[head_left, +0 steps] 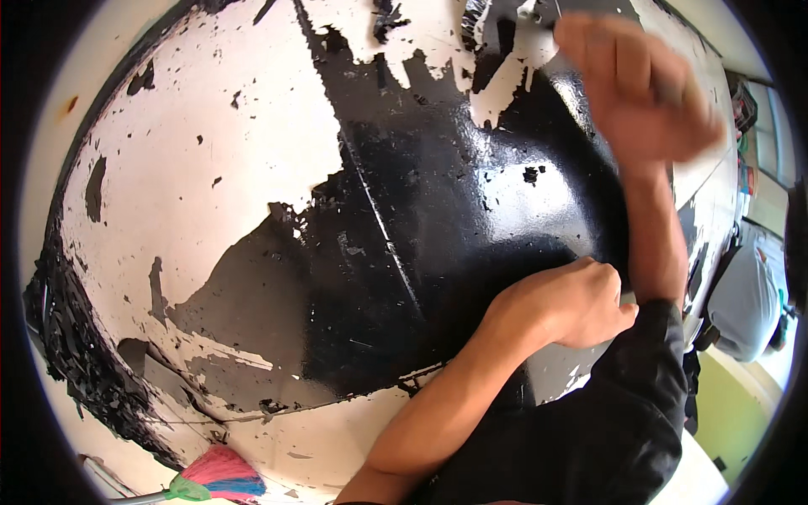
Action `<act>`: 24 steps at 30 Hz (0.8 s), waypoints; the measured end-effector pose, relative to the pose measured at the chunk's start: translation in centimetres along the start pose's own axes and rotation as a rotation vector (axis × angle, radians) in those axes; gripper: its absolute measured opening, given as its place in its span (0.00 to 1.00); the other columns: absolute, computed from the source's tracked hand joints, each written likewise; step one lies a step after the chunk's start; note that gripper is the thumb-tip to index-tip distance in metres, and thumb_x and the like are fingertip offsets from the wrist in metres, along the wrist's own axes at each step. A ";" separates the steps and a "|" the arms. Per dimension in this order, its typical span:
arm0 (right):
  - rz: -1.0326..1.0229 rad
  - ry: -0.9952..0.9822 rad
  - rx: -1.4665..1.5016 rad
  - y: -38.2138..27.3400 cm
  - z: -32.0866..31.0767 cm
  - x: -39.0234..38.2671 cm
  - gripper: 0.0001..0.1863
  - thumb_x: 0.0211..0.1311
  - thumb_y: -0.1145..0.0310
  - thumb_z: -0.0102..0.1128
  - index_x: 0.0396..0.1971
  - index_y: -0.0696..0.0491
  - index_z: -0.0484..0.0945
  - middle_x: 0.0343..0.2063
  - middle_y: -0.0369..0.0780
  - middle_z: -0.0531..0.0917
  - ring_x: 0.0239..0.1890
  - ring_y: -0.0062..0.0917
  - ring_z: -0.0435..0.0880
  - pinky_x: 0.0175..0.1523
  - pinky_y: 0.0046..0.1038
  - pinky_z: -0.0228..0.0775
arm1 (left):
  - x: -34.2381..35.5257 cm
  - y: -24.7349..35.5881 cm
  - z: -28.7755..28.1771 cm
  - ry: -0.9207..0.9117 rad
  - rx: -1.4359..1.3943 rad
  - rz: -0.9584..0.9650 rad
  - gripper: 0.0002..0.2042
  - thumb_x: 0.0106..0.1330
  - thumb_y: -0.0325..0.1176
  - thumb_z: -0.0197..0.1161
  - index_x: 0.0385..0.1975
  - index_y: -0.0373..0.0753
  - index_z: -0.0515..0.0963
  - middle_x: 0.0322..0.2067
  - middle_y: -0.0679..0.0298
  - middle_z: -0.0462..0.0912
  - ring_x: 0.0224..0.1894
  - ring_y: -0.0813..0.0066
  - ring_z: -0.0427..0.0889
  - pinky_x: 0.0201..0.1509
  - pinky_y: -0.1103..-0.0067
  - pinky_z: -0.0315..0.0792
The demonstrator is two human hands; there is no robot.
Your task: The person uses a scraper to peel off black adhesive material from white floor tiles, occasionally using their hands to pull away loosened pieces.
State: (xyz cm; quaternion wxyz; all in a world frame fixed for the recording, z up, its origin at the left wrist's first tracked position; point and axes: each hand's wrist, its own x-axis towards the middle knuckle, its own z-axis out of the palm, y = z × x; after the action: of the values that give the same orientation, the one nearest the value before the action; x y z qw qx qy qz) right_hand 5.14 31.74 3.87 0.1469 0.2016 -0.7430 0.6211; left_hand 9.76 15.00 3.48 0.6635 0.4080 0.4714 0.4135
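A wide white surface is partly covered by glossy black coating, flaking in ragged patches. My right hand is raised over its upper right, motion-blurred, fingers closed around something I cannot make out; a blurred grey piece shows at the fingertips. My left hand is lower, at the coating's right part, with curled fingers; whatever they hold is hidden. Loose black flakes pile along the left edge.
A broom with red, blue and green bristles lies at the lower left. At the far right are a person in light grey clothing, a green wall and a window.
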 end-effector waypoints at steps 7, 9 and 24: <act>-0.216 0.346 0.052 -0.4 -2.5 2.2 0.29 0.75 0.45 0.30 0.16 0.48 0.51 0.14 0.32 0.54 0.19 0.23 0.50 0.29 0.30 0.47 | 0.0 0.8 -0.9 -0.093 -0.017 -0.079 0.23 0.72 0.48 0.57 0.35 0.28 0.82 0.35 0.39 0.85 0.42 0.41 0.85 0.49 0.62 0.76; 0.015 -0.017 0.129 -3.9 -1.9 0.7 0.25 0.64 0.40 0.38 0.21 0.47 0.56 0.24 0.35 0.58 0.31 0.30 0.54 0.42 0.38 0.46 | -0.1 0.0 -0.7 -0.061 -0.005 -0.058 0.22 0.72 0.48 0.57 0.33 0.31 0.83 0.30 0.47 0.86 0.37 0.48 0.86 0.47 0.64 0.76; -0.022 -0.003 -0.209 -4.3 6.8 -1.8 0.24 0.55 0.53 0.51 0.10 0.54 0.59 0.13 0.41 0.64 0.14 0.33 0.60 0.25 0.36 0.48 | 0.8 -1.5 1.3 0.117 0.435 0.344 0.22 0.72 0.50 0.59 0.37 0.33 0.84 0.40 0.43 0.86 0.49 0.47 0.85 0.55 0.64 0.75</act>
State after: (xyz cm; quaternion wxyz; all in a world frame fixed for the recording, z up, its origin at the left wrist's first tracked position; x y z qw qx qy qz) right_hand 8.97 24.63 5.52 0.1728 0.1940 -0.8016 0.5385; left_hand 11.41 15.04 2.20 0.4522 0.5904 0.5104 0.4319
